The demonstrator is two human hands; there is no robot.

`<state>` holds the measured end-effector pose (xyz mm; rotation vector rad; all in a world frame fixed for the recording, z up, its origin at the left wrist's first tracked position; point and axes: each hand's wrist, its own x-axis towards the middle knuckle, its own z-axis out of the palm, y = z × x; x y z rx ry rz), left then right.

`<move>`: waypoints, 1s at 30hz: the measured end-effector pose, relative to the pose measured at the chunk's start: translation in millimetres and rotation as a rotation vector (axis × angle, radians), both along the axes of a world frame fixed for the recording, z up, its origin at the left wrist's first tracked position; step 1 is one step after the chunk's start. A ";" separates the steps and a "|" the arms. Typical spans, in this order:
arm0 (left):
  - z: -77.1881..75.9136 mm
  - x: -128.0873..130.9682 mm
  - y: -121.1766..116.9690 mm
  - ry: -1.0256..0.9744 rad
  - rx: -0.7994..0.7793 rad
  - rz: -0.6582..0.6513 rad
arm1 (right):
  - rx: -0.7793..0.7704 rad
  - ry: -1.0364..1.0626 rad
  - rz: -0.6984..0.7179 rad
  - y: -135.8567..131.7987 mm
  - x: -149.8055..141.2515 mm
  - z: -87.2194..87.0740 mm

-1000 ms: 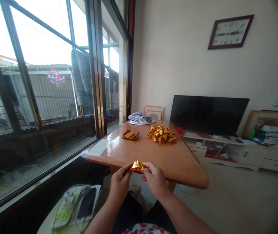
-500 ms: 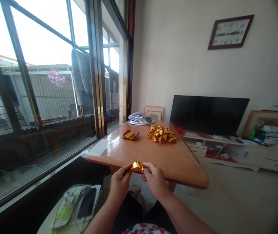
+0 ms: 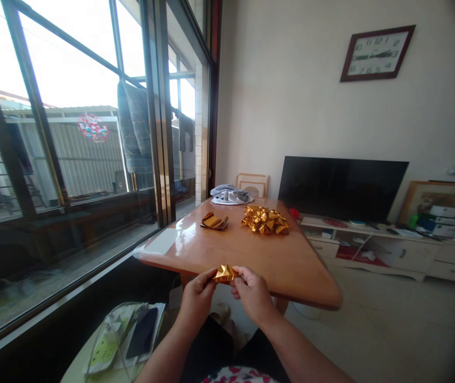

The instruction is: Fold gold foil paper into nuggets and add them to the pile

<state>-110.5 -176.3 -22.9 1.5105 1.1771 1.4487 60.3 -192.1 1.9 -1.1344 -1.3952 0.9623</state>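
Note:
Between my two hands, at the near edge of the table, is a folded piece of gold foil paper (image 3: 224, 273). My left hand (image 3: 198, 292) pinches its left end between thumb and fingers. The right end is pinched by my right hand (image 3: 251, 291). Farther off on the brown table (image 3: 207, 255) lies a stack of gold foil sheets (image 3: 213, 221), slightly curled. To the right of that stack sits a pile of folded gold foil pieces (image 3: 265, 220).
Grey cloth (image 3: 231, 194) lies at the table's far end. A stool (image 3: 76, 367) at my lower left bears a power strip (image 3: 105, 348) and a dark phone (image 3: 142, 332). Glass windows run along the left. A television (image 3: 342, 189) stands on a low cabinet to the right.
Almost nothing differs. The foil piece and both hands have shifted very slightly, and both hands keep their hold on it.

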 end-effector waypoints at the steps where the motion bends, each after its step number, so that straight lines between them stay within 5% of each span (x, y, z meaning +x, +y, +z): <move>1: 0.6 -0.6 0.3 0.010 0.009 -0.006 | -0.004 -0.002 0.000 -0.1 -0.2 0.1; 30: -1.4 -2.6 3.4 0.155 0.132 0.000 | 0.013 -0.068 -0.034 -2.3 1.0 2.1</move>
